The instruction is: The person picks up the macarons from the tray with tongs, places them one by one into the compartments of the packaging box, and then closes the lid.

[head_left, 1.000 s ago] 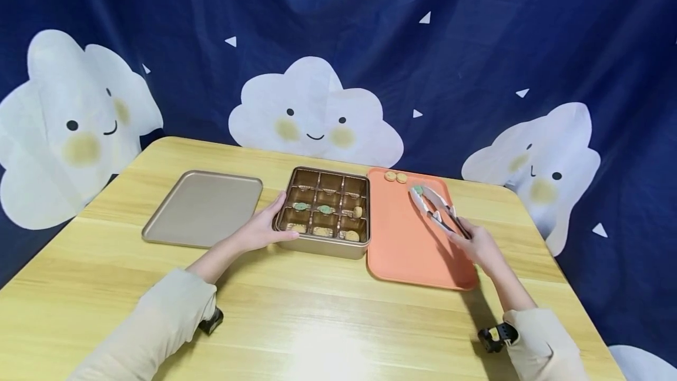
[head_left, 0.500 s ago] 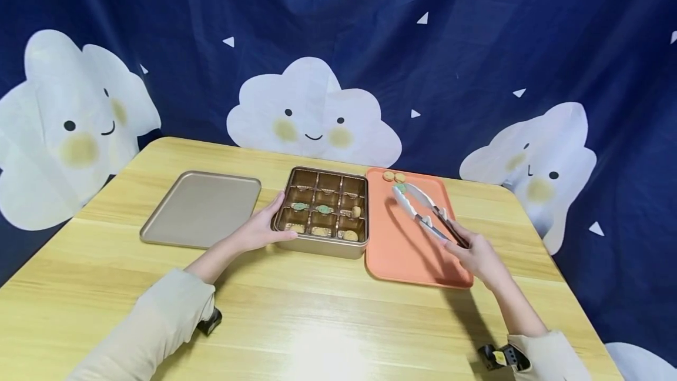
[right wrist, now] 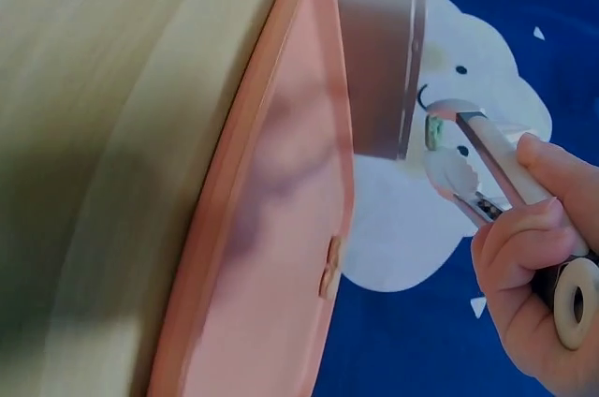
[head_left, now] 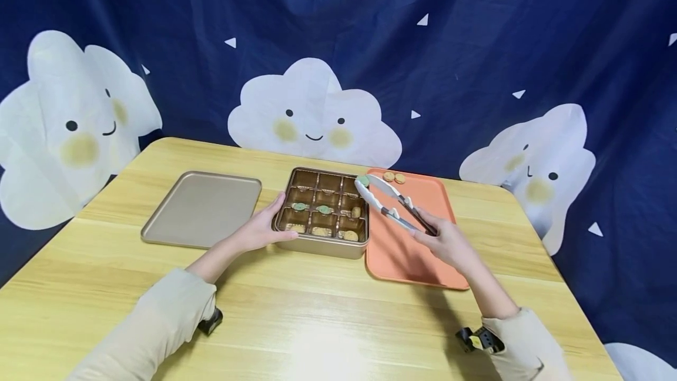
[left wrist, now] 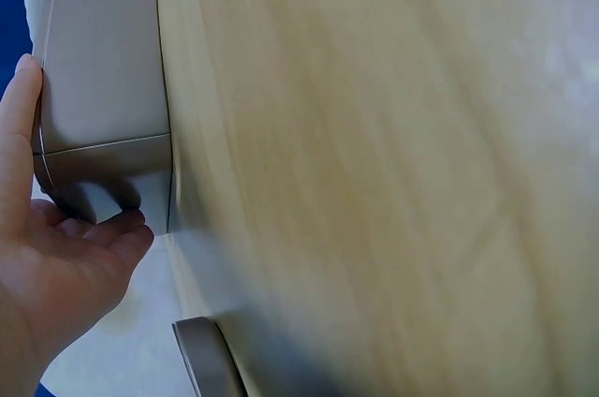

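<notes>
In the head view my right hand (head_left: 446, 244) grips a pair of tongs (head_left: 391, 201). A green cookie (head_left: 362, 181) sits between the tong tips, over the right rim of a brown tin box (head_left: 317, 244). Seen from the right wrist, the tongs (right wrist: 505, 158) pinch this green cookie (right wrist: 433, 133) above the tin's edge. My left hand (head_left: 261, 229) holds the tin's left front corner, thumb along the front rim; the left wrist view shows its fingers (left wrist: 122, 238) curled against the side. The tin's divided insert has green cookies (head_left: 324, 210) in the middle row and yellowish cookies (head_left: 348, 235) in front.
An orange tray (head_left: 396, 257) lies against the tin's right side, with two yellowish cookies (head_left: 399, 178) at its far edge. A flat brown lid (head_left: 203, 207) lies to the left. Behind the wooden table (head_left: 296, 322) hangs a blue curtain with clouds.
My right hand and tongs have moved left, lifting the green cookie from the orange tray to the tin's right rim. The left hand has stayed on the tin.
</notes>
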{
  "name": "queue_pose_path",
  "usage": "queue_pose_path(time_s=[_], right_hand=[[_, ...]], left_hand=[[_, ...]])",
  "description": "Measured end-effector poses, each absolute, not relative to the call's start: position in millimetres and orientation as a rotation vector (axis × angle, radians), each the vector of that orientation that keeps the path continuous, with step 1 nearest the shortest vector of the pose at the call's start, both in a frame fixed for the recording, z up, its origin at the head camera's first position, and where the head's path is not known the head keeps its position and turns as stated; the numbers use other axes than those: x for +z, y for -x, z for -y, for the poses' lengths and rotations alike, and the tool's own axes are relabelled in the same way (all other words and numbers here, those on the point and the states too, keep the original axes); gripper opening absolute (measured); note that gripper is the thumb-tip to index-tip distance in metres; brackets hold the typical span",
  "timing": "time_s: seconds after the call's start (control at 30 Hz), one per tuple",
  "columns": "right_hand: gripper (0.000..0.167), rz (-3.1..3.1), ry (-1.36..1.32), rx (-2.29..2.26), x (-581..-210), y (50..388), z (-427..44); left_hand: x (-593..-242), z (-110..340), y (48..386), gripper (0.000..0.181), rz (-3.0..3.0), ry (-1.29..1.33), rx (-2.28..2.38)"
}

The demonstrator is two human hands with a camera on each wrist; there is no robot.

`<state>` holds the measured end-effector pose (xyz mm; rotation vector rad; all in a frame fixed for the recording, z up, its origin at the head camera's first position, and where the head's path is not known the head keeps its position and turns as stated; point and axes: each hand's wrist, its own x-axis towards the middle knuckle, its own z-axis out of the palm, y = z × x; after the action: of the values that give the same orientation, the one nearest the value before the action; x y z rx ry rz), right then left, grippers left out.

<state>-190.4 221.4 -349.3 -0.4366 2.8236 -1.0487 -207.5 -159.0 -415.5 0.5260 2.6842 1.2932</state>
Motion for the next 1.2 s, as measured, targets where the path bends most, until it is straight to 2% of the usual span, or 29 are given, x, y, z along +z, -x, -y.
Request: queue_pose_path(time_s=[0.13,0.37,0.77,1.2], right_hand=[[0.061,-2.832,0.472,-1.027,-353,197,-215],[0.062,-2.793,0.37,-1.066,-354,201,-216],[0.064,-2.785,0.174,-1.159,-354,212,-244],[0.065,-2.759,-0.021,-1.158,-372,228,-272]], left_hand=[[-416,159,208,0.103,-2.677,-0.524,1.305],[-416,158,208,0.104,-2.68,-0.52,1.298],[-418,160,209,0.104,-2.679,-0.51,1.303],[-419,160,209,0.104,-2.692,-0.513,1.295]])
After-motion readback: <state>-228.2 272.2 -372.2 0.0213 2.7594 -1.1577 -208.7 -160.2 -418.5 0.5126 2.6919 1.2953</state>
